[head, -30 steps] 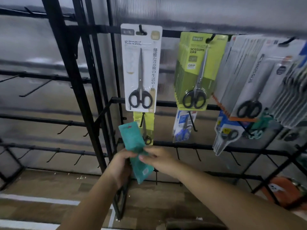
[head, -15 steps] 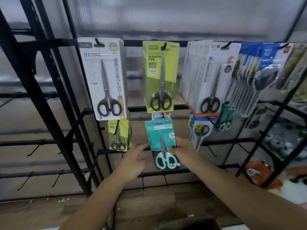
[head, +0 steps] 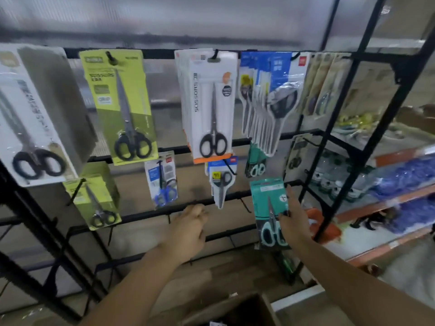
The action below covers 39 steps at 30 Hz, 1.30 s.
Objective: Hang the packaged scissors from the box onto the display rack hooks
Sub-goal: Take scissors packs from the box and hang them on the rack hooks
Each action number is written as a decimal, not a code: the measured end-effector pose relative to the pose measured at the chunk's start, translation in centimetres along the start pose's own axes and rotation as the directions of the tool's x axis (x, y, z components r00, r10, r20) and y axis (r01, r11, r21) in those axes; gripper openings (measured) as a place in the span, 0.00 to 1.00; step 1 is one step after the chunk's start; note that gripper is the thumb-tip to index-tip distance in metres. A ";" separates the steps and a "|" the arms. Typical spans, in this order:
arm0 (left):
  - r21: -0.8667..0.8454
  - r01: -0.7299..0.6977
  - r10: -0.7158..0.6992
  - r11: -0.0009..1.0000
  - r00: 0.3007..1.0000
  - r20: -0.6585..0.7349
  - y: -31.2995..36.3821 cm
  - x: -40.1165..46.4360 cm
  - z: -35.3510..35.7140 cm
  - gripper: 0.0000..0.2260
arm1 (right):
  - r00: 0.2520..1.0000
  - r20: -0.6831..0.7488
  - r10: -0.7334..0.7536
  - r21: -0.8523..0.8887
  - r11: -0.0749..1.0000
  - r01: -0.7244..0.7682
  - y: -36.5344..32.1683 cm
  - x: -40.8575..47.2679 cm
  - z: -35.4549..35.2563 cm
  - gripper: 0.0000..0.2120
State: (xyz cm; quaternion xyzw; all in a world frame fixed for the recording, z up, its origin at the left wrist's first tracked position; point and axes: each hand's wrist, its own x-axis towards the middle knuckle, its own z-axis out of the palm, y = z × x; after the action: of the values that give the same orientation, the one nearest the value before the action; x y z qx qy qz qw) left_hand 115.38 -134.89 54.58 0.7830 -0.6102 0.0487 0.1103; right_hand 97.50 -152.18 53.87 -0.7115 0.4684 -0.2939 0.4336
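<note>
One hand only — the right hand (head: pixel 293 218) — pinches the teal pack (head: pixel 270 212) by its edge, lower right of centre, just under the teal packs (head: pixel 256 164) already hung. It could twist and miss the hook. The left hand (head: pixel 191 229), loosely curled and empty, has let go; half a second ago both held it at centre.

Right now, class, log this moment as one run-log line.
stage: hanging | right hand: holds teal scissors pack near rack | left hand: free, near lower bar | box: below
</note>
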 end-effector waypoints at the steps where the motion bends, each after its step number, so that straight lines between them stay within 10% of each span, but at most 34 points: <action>1: -0.030 0.014 -0.013 0.999 1.000 0.007 1.2 0.7 0.0 0.20 | 1.000 -0.003 0.007 0.006 1.000 -0.007 0.4 0.7 -1.4 0.33; 15: 0.043 0.157 -0.159 0.987 0.986 0.040 12.6 9.8 3.5 0.21 | 0.952 0.225 -0.209 -0.135 0.961 0.243 -2.8 12.6 -10.1 0.26; 39: 0.120 0.429 -0.444 0.895 0.883 0.154 14.7 11.5 4.1 0.21 | 0.870 0.457 -0.183 -0.253 0.911 0.325 2.1 22.4 -3.9 0.26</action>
State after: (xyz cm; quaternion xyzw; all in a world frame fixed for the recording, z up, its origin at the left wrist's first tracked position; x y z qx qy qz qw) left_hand 103.85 -150.13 54.69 0.9053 -0.4230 -0.0219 0.0312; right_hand 102.09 -174.53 54.06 -0.8750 0.3056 -0.1073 0.3597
